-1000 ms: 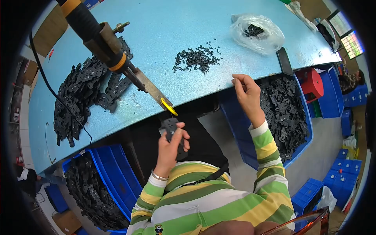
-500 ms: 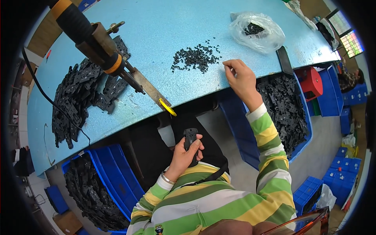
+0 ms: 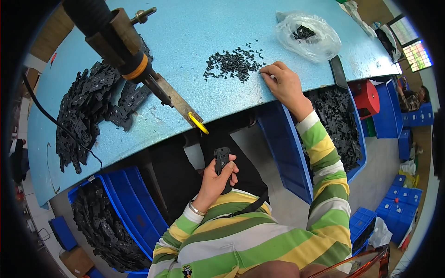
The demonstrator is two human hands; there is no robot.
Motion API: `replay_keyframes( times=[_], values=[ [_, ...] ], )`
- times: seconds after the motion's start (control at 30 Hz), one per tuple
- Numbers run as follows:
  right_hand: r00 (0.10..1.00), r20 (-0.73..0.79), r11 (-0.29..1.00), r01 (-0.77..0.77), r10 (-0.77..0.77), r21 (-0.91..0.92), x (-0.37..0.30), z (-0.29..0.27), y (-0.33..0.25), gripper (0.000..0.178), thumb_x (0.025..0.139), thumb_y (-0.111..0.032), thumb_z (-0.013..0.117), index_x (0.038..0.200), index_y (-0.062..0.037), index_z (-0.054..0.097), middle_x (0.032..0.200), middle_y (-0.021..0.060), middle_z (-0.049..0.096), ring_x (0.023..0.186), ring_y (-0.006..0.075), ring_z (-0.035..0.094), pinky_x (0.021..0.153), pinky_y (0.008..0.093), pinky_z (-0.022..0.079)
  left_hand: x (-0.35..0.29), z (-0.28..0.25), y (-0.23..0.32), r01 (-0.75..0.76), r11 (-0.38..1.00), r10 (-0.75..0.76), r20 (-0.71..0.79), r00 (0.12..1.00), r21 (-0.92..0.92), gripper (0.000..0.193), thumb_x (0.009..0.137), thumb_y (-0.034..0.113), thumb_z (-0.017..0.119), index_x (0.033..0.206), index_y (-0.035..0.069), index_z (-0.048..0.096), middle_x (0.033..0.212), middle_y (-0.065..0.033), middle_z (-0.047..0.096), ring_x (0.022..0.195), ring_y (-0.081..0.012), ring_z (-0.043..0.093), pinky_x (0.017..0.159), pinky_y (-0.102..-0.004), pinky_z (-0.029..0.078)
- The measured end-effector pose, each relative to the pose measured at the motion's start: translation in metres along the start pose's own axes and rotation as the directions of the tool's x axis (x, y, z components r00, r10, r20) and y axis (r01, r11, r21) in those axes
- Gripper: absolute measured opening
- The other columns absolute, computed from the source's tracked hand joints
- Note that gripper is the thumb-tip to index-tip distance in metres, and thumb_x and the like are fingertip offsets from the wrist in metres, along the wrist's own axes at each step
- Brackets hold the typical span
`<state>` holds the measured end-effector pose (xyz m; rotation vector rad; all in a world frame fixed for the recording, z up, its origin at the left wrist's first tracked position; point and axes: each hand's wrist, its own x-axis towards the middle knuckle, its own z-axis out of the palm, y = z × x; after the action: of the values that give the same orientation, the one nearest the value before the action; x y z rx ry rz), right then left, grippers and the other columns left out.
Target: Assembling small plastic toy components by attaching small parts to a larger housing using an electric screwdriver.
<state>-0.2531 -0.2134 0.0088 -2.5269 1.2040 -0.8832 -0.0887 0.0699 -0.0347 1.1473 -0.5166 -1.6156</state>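
Observation:
My left hand (image 3: 214, 183) is closed around a black plastic part (image 3: 221, 159), a flat, elongated piece held upright over my lap. On the light blue table my right hand (image 3: 283, 83) rests at the right edge of a scattered pile of tiny black pieces (image 3: 232, 65). Its thumb and forefinger are pinched together; whatever lies between them is too small to make out. Left of the hands, a clamped tool with an orange ring (image 3: 135, 69) points down along a metal bar (image 3: 178, 102), which has a yellow loop (image 3: 198, 123) at its end.
A heap of black plastic parts (image 3: 83, 111) lies on the table's left. A clear plastic bag (image 3: 324, 44) of small black pieces sits at the far right. Blue crates (image 3: 134, 199) with black parts flank my legs. A red stool (image 3: 365, 99) and a seated person are farther right.
My right hand has shifted slightly left, up to the edge of the pile of tiny pieces. My left hand keeps its hold on the black part. The whole view has shifted a little.

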Motion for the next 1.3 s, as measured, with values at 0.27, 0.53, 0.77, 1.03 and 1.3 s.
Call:
replay_keyframes(
  times=[0.27,0.53,0.77,1.03,1.3],
  values=[
    [0.995,0.063,0.99,0.089,-0.082,-0.108,0.008,0.002,0.005,0.007,0.087,-0.012,0.067,0.091,-0.0057,0.065,0.089,0.0101,0.064,0.071,0.0274,0.065,0.066,0.0366,0.053,0.0,-0.002,-0.002,-0.012,1.0,0.012,-0.014,1.0,-0.008,0.025,0.102,0.014,0.057,0.123,0.002,0.057,0.09,-0.0036,0.063,0.071,-0.0086,0.06,0.062,-0.0225,0.049],
    [0.968,0.161,0.858,-0.247,0.194,0.45,-0.014,0.003,-0.03,0.011,0.092,-0.014,0.067,0.093,-0.0032,0.063,0.079,-0.0001,0.061,0.066,0.0116,0.058,0.059,0.0256,0.046,0.001,0.001,0.005,-0.05,0.998,0.048,-0.059,0.997,-0.024,0.02,0.102,0.015,0.057,0.117,0.002,0.059,0.087,-0.0033,0.062,0.07,-0.0092,0.06,0.061,-0.0229,0.048],
    [0.826,0.493,0.243,-0.555,0.274,0.795,-0.075,0.007,-0.119,0.011,0.096,-0.012,0.065,0.094,-0.0022,0.062,0.076,-0.0029,0.059,0.066,0.0054,0.054,0.059,0.0186,0.042,0.02,0.019,0.051,-0.171,0.98,0.155,-0.142,0.978,-0.103,0.018,0.102,0.018,0.057,0.109,0.002,0.061,0.083,-0.0023,0.061,0.068,-0.0094,0.059,0.06,-0.023,0.047],
    [0.855,0.489,0.006,-0.498,0.173,0.867,-0.098,0.024,-0.141,0.009,0.099,-0.007,0.058,0.099,0.0019,0.056,0.075,0.0082,0.062,0.057,0.0141,0.06,0.051,0.0274,0.052,0.023,0.014,0.055,-0.235,0.959,0.218,-0.117,0.969,-0.16,0.018,0.102,0.021,0.059,0.105,0.004,0.061,0.081,-0.0018,0.06,0.067,-0.0095,0.058,0.058,-0.0234,0.047],
    [0.892,0.422,0.012,-0.429,0.163,0.903,-0.106,0.028,-0.146,0.006,0.099,-0.004,0.056,0.099,0.0021,0.056,0.079,0.0087,0.061,0.059,0.0144,0.061,0.051,0.0272,0.053,0.019,0.009,0.054,-0.173,0.966,0.158,-0.091,0.983,-0.193,0.017,0.102,0.021,0.059,0.103,0.004,0.061,0.08,-0.0007,0.06,0.066,-0.0083,0.058,0.056,-0.0225,0.046]
  ],
)
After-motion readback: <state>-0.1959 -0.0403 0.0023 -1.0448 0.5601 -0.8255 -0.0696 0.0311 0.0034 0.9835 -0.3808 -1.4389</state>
